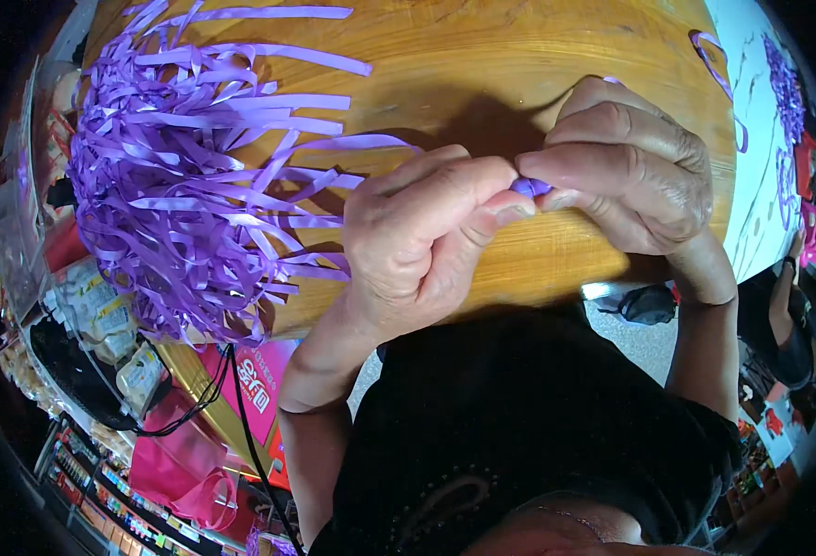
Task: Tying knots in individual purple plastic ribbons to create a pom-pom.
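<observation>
Between the fingertips of both hands, a small knotted or folded bit of purple ribbon [530, 187] shows over the wooden table. My left hand [426, 232] pinches it from the left, thumb against index finger. From the other side my right hand [626, 162] grips it the same way, other fingers curled. A strand of ribbon runs from the left hand toward a large heap of purple satin ribbons [186, 185] at the table's left. The exact shape of the piece is mostly hidden by my fingers.
The wooden table [519, 46] spreads beneath my hands. At right, a white marbled surface [746, 83] carries more purple ribbon [783, 88]. A pink bag [181, 463], black cables [246, 417] and packaged goods [93, 306] crowd the lower left. Another person [788, 320] is at the far right.
</observation>
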The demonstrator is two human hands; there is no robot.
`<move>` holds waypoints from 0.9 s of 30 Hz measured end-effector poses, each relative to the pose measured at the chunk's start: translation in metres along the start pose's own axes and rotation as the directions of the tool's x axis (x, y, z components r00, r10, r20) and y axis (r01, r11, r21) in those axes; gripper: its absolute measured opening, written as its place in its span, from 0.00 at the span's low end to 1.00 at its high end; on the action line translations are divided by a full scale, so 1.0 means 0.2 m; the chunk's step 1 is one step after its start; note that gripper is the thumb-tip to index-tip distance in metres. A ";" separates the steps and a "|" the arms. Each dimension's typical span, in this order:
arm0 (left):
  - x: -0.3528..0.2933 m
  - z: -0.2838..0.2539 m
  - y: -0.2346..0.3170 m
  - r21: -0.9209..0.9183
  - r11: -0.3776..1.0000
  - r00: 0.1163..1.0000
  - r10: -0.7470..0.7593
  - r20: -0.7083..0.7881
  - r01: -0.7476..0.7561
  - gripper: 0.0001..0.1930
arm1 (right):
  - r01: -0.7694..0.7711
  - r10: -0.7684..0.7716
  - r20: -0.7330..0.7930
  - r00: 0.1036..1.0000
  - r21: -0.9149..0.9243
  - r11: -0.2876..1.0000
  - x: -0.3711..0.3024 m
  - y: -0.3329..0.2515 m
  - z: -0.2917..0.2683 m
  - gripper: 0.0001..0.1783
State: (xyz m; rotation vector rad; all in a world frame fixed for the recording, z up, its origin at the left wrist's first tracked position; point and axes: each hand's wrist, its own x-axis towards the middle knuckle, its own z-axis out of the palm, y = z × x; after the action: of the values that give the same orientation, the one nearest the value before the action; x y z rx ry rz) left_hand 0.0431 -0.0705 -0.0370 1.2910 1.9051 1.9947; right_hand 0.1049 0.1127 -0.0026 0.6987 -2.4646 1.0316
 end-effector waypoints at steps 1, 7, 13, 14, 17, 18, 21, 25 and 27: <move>0.00 0.00 0.00 -0.036 0.999 1.000 0.000 -0.003 0.000 0.06 | 0.003 -0.003 0.014 1.000 -0.004 1.000 0.00 0.00 0.00 0.16; 0.00 0.01 -0.01 0.022 0.999 0.999 0.035 0.022 -0.036 0.07 | 0.031 -0.032 -0.015 0.999 -0.069 0.997 -0.03 -0.01 0.00 0.19; -0.01 0.02 -0.01 0.076 0.996 0.998 0.055 0.004 -0.055 0.07 | 0.048 -0.033 0.064 0.997 -0.256 0.965 -0.05 -0.03 -0.01 0.19; -0.01 0.02 -0.02 0.076 0.996 0.999 0.052 0.006 -0.053 0.07 | 0.046 -0.031 0.063 0.998 -0.254 0.966 -0.04 -0.03 0.00 0.19; -0.01 0.02 -0.02 0.073 0.996 0.998 0.051 0.026 -0.053 0.08 | 0.005 -0.001 0.027 1.000 -0.151 0.989 -0.04 -0.03 0.01 0.18; -0.01 0.02 -0.02 0.100 0.992 0.997 0.070 0.042 -0.074 0.09 | -0.018 0.022 0.029 0.999 -0.109 0.994 -0.04 -0.03 0.00 0.17; -0.01 0.01 -0.03 0.177 0.976 0.991 0.113 0.071 -0.124 0.10 | -0.068 0.072 0.061 0.996 -0.059 0.996 -0.03 -0.03 -0.01 0.14; -0.02 0.00 -0.03 0.275 0.941 0.977 0.167 0.130 -0.197 0.11 | -0.165 0.149 0.143 0.978 0.104 0.981 -0.04 -0.01 0.00 0.13; -0.01 0.00 -0.03 0.268 0.933 0.968 0.213 0.132 -0.241 0.11 | -0.220 0.191 0.165 0.968 0.186 0.957 -0.04 0.00 0.00 0.13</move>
State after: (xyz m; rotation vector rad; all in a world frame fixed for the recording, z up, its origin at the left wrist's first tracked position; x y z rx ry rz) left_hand 0.0411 -0.0697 -0.0436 1.7209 2.1378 1.7530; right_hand 0.1117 0.1159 -0.0069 0.6053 -2.6258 1.3717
